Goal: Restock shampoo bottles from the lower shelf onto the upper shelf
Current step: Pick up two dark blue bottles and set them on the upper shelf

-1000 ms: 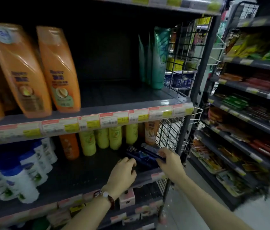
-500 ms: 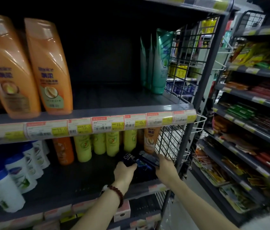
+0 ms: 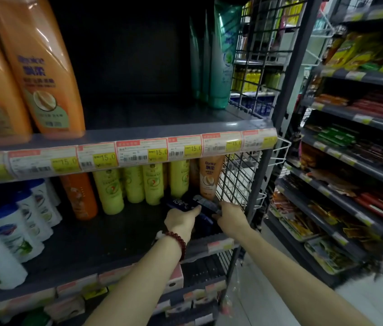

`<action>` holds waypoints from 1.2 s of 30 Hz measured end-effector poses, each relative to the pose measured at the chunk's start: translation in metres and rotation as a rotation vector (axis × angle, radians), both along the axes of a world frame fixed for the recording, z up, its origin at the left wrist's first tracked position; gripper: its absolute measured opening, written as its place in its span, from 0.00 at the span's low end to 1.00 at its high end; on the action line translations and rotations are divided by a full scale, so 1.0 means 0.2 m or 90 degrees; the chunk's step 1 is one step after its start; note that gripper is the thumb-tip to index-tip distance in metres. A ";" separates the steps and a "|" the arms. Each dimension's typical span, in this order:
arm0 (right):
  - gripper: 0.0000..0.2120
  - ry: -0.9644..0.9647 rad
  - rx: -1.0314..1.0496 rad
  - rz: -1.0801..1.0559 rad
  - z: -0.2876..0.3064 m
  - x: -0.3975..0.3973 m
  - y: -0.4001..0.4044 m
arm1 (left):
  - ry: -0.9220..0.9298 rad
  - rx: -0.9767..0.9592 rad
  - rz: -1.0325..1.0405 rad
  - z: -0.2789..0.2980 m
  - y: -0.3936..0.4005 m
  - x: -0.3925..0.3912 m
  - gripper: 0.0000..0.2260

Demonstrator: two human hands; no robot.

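Dark blue shampoo bottles [image 3: 182, 204] lie flat at the right end of the lower shelf [image 3: 105, 245]. My left hand [image 3: 181, 222] grips one of them from the left, its thumb on top. My right hand [image 3: 231, 216] holds another dark bottle [image 3: 205, 203] from the right, close to the wire side panel. The upper shelf [image 3: 138, 132] has a wide bare stretch between two big orange shampoo bottles [image 3: 42, 74] at the left and tall green bottles [image 3: 218, 57] at the right.
Yellow-green bottles [image 3: 109, 189] and orange bottles stand at the back of the lower shelf, white blue-capped bottles [image 3: 9, 238] at its left. A wire grid panel [image 3: 239, 182] closes the shelf's right side. Snack shelves [image 3: 350, 161] stand across the aisle to the right.
The view has moved closer and slightly left. Both hands have reached further in over the lower shelf and closed around the dark blue bottles.
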State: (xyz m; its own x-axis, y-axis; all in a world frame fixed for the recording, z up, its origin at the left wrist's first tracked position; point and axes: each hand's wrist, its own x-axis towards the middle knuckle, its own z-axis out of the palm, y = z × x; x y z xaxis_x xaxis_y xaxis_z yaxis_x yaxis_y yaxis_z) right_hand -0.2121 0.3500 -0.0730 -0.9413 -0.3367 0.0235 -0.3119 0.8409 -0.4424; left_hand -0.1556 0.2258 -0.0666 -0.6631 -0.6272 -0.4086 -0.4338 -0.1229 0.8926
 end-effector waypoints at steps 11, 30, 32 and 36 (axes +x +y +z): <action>0.17 -0.051 -0.064 0.005 0.03 0.00 0.02 | 0.025 0.093 0.014 -0.02 -0.03 0.01 0.27; 0.17 -0.060 -0.087 0.028 0.02 0.04 0.02 | 0.173 0.232 -0.027 0.00 -0.22 0.16 0.17; 0.14 -0.076 -0.117 0.037 0.04 0.04 0.03 | 0.178 0.249 -0.029 0.00 -0.24 0.19 0.17; 0.11 -0.093 -0.182 0.064 0.06 0.07 0.04 | 0.172 0.286 -0.016 0.02 -0.29 0.24 0.18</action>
